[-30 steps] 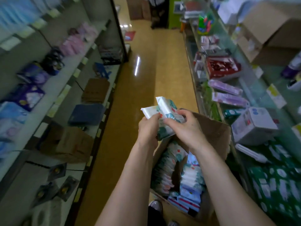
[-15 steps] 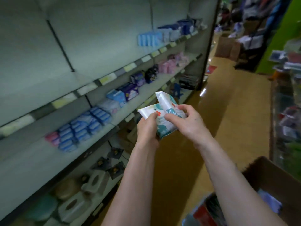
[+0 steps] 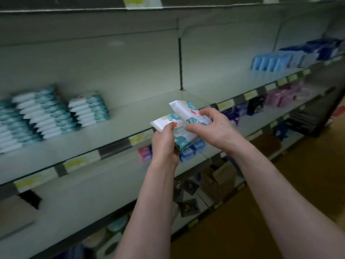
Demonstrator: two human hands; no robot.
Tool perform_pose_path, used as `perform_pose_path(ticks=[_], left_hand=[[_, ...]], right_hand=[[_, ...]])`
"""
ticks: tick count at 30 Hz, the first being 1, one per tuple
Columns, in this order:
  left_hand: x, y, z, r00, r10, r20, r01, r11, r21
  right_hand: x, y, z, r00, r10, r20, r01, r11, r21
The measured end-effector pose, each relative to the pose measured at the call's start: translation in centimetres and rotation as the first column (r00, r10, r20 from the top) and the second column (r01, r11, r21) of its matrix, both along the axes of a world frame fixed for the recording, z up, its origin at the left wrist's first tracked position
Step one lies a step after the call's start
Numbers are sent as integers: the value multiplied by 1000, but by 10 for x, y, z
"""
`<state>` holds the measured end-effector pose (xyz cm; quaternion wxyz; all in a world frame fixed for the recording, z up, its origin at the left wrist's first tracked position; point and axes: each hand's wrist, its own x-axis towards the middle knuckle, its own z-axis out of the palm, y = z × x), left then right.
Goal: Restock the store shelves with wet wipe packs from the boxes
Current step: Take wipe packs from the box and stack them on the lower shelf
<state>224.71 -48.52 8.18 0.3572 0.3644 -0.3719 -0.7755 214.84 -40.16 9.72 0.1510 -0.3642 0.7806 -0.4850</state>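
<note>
**Wet wipe packs held before a part-filled shelf**

Two bare forearms reach forward from the bottom of the view. The left hand grips the lower pack from below, with the thumb pressed on its top face and the fingers curled under it. I cannot tell whether a further pack lies beneath. The right hand pinches the upper pack, with the fingers curled over its far side and the thumb towards the near side. The upper pack lies crosswise on the lower one, touching it. Both hang in the air just in front of the shelf's edge, not yet set down.

The packs look like soft film pouches, white with teal print. They are probably light, squashy and a little slick. A hold across the flat faces or along the long sides should serve better than a pinch at a crimped end.

Beyond the hands, the shelf has a bare stretch. To its left are stacked packs in the same white and teal, in leaning rows, blurred. Price labels run along the front edge. On the shelf below, small pink and blue packs sit just behind the left hand. Lower right stands a cardboard box. Far right, blue packs and pink packs fill two levels. Nothing appears to bar the way to the bare stretch.
</note>
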Motion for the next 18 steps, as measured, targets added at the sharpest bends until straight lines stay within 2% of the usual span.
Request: perform_pose_path(ticks=[5, 11, 14, 18], left_hand=[[37, -59, 4, 988, 150, -39, -149, 989, 25], [74, -122, 9, 927, 359, -104, -351, 932, 90], [85, -152, 15, 899, 427, -95, -422, 904, 68], [96, -183, 22, 862, 490, -129, -485, 872, 68]], right_hand=[[17, -71, 13, 987, 158, -24, -157, 987, 21], [29, -157, 21, 951, 302, -62, -298, 952, 74], [35, -198, 26, 913, 392, -109, -384, 919, 88], [32, -247, 31, 857, 509, -87, -506, 861, 51]])
